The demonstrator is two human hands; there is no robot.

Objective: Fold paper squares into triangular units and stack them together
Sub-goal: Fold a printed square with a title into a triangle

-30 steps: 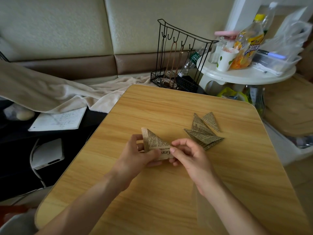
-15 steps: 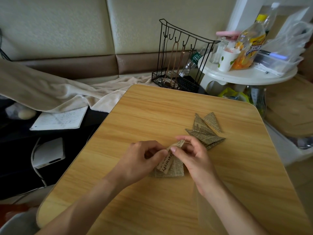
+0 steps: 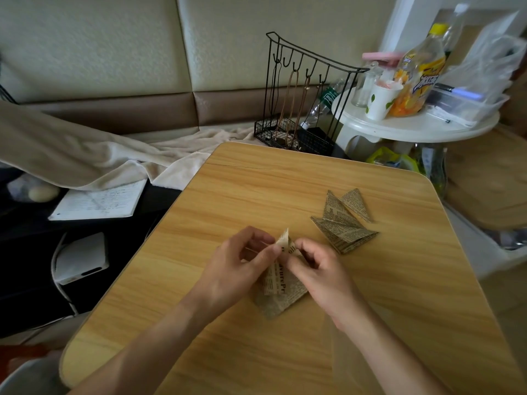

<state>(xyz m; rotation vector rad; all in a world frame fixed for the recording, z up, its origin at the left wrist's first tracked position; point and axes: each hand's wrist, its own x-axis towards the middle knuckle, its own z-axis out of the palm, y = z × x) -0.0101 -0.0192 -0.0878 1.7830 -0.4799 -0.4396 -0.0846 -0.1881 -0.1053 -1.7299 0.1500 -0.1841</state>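
A newsprint paper piece [image 3: 278,286] lies partly folded on the wooden table [image 3: 285,183], its far tip lifted. My left hand [image 3: 242,266] pinches that raised tip from the left with thumb and fingers. My right hand [image 3: 322,269] pinches the same tip from the right, fingers curled over the fold. A pile of folded newsprint triangles [image 3: 342,220] rests on the table just beyond and to the right of my right hand, apart from it.
A black wire rack [image 3: 302,98] stands past the table's far edge. To its right, a white round side table [image 3: 413,126] carries a cup, bottles and a plastic tub. A beige blanket [image 3: 85,158] and a notebook [image 3: 99,201] lie at the left.
The paper went from held upright in the air to lying on the table, turned lengthwise toward me. Both hands now pinch its far tip and lift it.
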